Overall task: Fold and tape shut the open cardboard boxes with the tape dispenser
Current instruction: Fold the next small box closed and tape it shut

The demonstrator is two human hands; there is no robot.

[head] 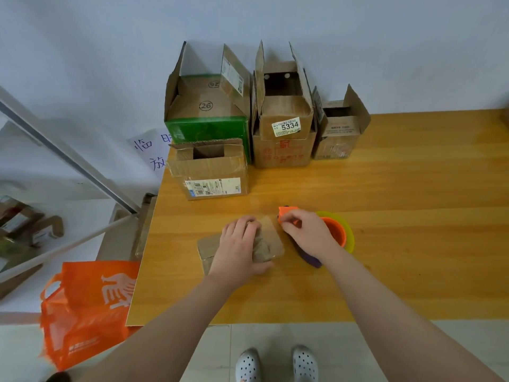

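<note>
Firmly, the right grip [305,232] is clenched around the tape dispenser [333,230], its fingers curled over the orange head and the purple handle showing beneath the wrist. A strip of clear tape [268,226] runs from that head toward 9 o'clock onto the small box [209,250]. The left grip [238,245] grasps this box from above, fingers curved over the top and thumb against the near side. The box lies flat on the table [399,244], left of its middle. Toward 12 o'clock, at the table's far edge, four more stand open. A labelled box [209,172] is nearest, with a green-sided box [206,125] behind it. At 1 o'clock is a box marked 5334 [285,144], and just beside it a smaller open box [340,133]. At 8 o'clock an orange bag [88,307] sits on the floor [275,334].
</note>
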